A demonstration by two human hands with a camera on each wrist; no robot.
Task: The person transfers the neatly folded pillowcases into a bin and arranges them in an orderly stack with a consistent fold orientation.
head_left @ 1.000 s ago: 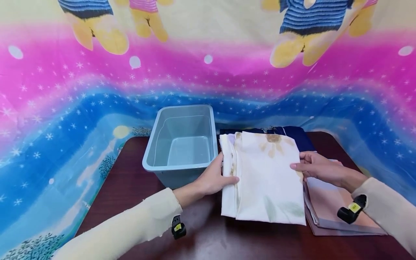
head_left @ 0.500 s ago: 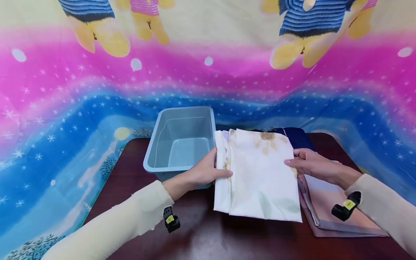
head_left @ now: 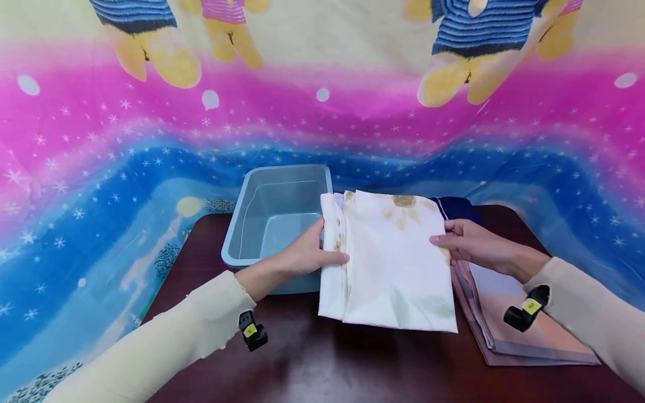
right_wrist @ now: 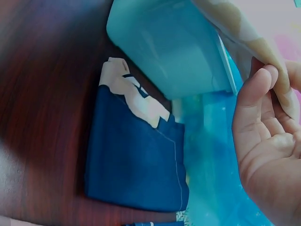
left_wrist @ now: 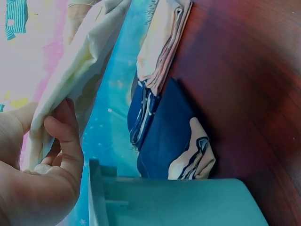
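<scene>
Over a glossy dark-red table (head_left: 297, 364), one thin white flower-printed cloth (head_left: 398, 263) hangs folded squarish, the left hand (head_left: 304, 252) pinching its nine-o'clock edge, the right hand (head_left: 478, 244) its three. It screens most of two folded navy cloths (left_wrist: 167, 127) towards one and part of one smooth blue-grey tub (head_left: 288, 198) at ten; one peach cloth (head_left: 539, 330) lies folded at four.

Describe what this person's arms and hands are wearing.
The left sleeve and right sleeve are long and cream, without visible pattern. The left wrist camera and right wrist camera are black, each with a yellow label. The left hand and right hand wear no gloves.
</scene>
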